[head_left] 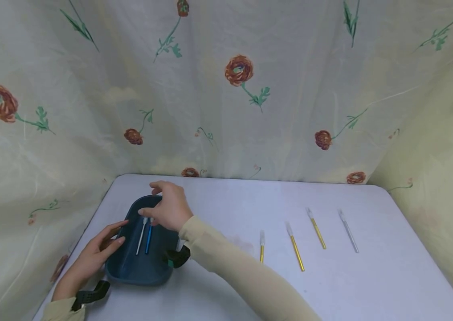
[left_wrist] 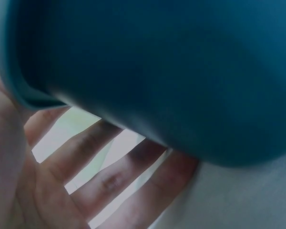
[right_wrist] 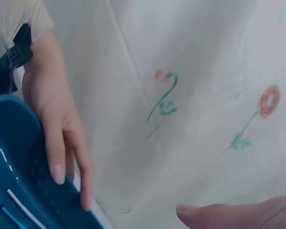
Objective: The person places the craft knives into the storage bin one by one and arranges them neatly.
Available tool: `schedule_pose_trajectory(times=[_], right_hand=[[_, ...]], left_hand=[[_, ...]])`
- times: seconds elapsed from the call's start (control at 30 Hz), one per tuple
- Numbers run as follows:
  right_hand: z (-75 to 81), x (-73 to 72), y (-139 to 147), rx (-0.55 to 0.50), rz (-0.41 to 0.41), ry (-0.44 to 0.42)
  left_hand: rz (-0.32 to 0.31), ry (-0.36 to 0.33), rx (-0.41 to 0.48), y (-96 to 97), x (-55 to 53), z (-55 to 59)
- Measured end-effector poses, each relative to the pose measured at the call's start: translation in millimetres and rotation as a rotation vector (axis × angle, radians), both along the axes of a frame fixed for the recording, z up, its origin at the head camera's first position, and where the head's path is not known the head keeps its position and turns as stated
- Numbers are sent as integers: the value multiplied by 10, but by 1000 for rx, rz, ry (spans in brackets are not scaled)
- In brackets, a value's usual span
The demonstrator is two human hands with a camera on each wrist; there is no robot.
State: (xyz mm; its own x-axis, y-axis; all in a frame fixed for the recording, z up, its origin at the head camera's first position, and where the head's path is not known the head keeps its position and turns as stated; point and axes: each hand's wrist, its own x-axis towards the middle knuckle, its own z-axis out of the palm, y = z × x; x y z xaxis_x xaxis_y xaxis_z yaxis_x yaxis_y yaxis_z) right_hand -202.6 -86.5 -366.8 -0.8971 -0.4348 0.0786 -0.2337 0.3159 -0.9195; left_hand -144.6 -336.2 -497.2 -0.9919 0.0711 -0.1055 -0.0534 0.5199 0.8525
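A dark blue tray stands at the left of the table. My left hand holds its left wall, thumb over the rim and the other fingers along the outside, as the left wrist view also shows. Inside the tray lie a silver craft knife and a blue craft knife, side by side. Above them hovers my right hand, its thumb and fingers spread apart with nothing seen between them. In the right wrist view only the thumb of that hand shows.
To the right, three gold craft knives with clear caps and one silver-handled knife lie apart on the white table. A flowered curtain hangs behind and at both sides.
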Motion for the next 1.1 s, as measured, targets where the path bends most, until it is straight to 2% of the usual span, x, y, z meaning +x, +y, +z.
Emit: schedule_pose_trajectory(times=[0.23, 0.47, 0.9, 1.1], right_hand=[[120, 94, 162, -60, 47, 24], [180, 133, 365, -97, 44, 12], [136, 137, 807, -97, -6, 46], [87, 146, 1021, -115, -6, 63]], left_hand=[[7, -2, -4, 24, 4, -11], [13, 15, -30, 21, 0, -45], [3, 44, -37, 12, 18, -34], [8, 35, -33, 11, 19, -29]])
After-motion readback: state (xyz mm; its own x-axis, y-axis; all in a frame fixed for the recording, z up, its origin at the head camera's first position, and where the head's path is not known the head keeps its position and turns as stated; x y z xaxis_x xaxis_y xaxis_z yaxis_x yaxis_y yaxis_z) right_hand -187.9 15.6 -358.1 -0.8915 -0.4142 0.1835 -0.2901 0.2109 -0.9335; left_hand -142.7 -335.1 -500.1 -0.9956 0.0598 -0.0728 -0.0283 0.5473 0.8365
